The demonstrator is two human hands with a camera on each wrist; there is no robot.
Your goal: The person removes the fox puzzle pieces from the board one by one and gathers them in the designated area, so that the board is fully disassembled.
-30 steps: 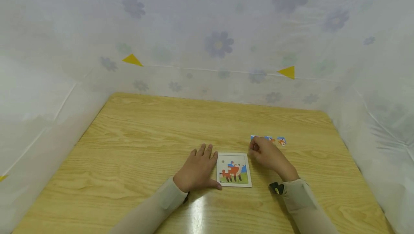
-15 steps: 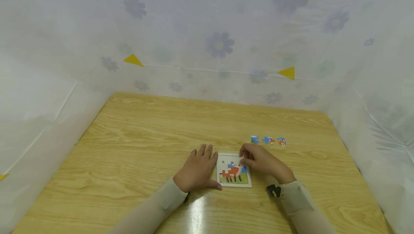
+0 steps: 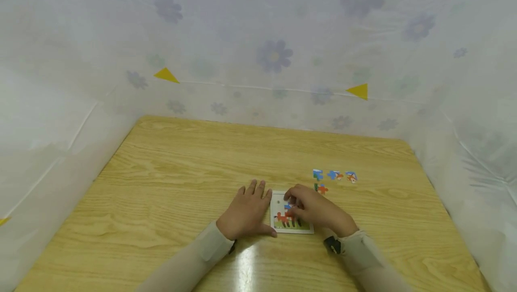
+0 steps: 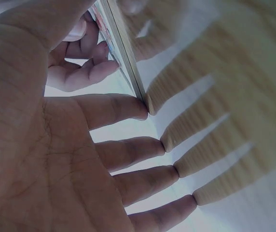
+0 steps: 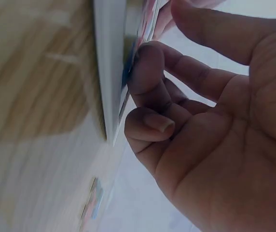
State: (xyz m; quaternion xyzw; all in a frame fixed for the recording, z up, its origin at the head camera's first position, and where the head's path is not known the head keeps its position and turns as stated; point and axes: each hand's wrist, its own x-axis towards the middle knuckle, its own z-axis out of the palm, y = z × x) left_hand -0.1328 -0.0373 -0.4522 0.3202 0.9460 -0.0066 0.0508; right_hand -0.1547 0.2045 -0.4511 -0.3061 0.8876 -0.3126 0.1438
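Curled over the flat, white-bordered puzzle (image 3: 279, 196) at lower centre, the right hand (image 3: 317, 209) hides whether it pinches anything; the left hand (image 3: 245, 211), fingers straight and spread, touches the left edge. Red shapes cross its green bottom, and since half a second ago the right hand has moved left, uncovering a red-and-green piece (image 3: 322, 189) near three others (image 3: 334, 175).

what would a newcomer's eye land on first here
Probably the part-filled puzzle with its red animal, low on the table, the left hand spread at its left edge and the right hand over its right side. Next, four bright loose pieces beyond its far right corner. Then two yellow triangles on the pale flowered sheet behind.
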